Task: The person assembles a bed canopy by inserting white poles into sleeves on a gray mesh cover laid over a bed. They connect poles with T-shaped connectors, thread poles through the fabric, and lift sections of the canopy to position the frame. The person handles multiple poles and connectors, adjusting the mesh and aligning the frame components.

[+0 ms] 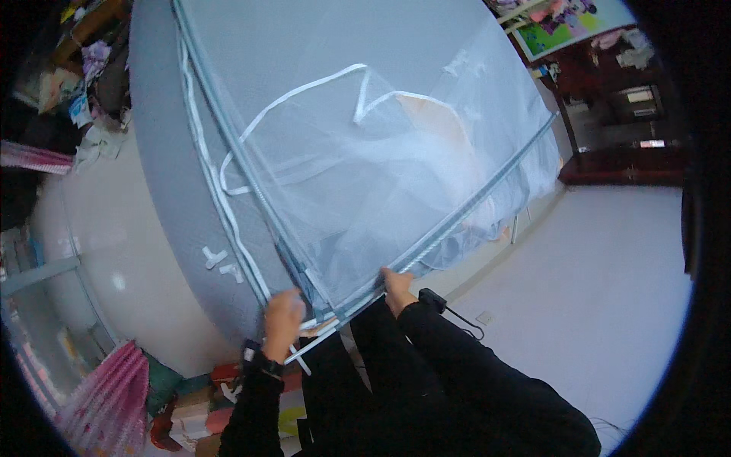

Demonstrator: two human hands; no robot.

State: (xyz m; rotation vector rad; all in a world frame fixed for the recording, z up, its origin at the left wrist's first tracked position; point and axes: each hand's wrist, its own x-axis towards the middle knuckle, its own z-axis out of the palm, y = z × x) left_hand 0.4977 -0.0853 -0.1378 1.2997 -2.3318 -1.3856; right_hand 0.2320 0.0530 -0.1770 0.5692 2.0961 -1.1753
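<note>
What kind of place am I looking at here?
Probably a lived-in home, likely a bedroom. Both hands, left hand and right hand, grip a white mosquito net framed over a grey mattress. There is a dark wooden cabinet and cluttered belongings on a pale floor.

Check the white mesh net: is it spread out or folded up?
Spread out. The net stretches wide between its grey poles, held at the near corner by the left hand and right hand.

A: What is that big see-through thing?
B: It's a white mosquito net (pixel 396 175) with thin grey poles (pixel 472 206) and white strips along its edges. It is spread wide over a grey mattress (pixel 164 152)
A: Where is its corner?
B: Down low, pinched together between the two hands
</note>
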